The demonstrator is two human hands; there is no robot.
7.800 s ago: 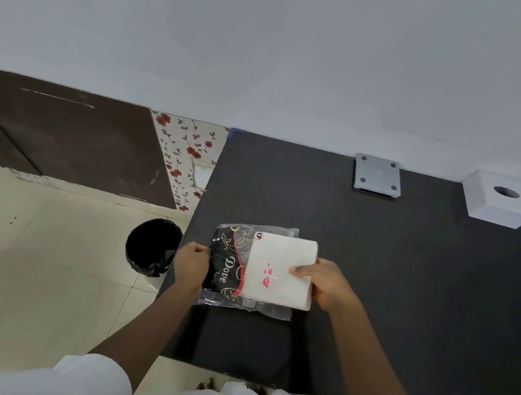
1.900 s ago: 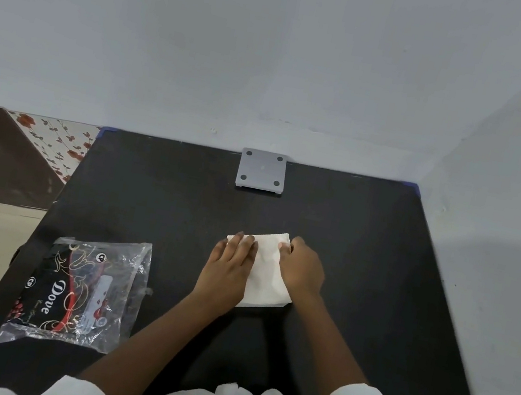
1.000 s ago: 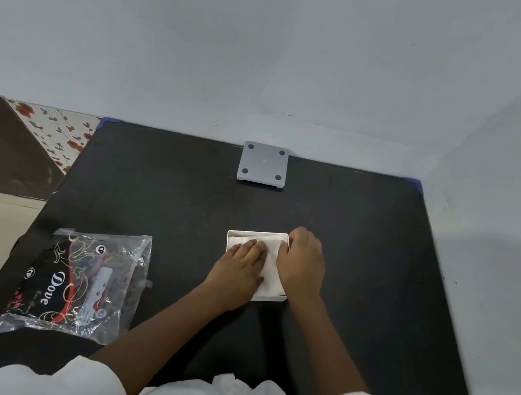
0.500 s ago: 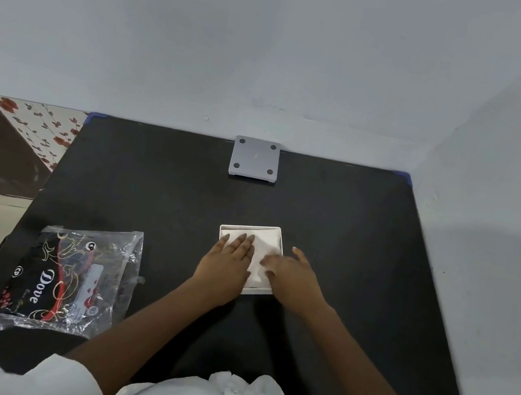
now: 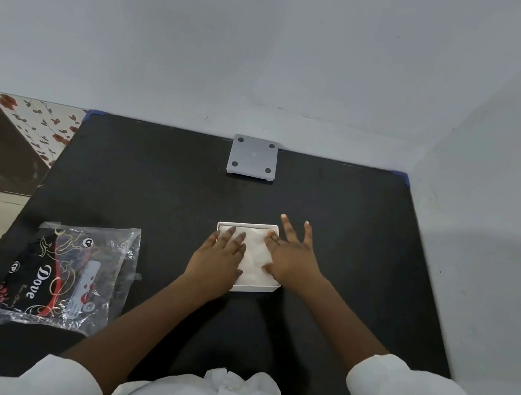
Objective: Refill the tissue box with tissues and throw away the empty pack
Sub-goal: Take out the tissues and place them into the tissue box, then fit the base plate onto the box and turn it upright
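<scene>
Tissues [image 5: 255,259] white, filling open box [image 5: 257,289]

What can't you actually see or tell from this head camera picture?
- Tissues: mostly covered by the left hand and right hand.
- Box: depth hidden; only rim and near wall show.
- Pack: emptiness unclear through the printed, glossy plastic.
- Bin: outside the view.
- Grey plate: purpose unclear.

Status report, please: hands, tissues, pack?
Left hand and right hand flat on tissues in box. Pack on table, left. Nothing blocking.
</scene>
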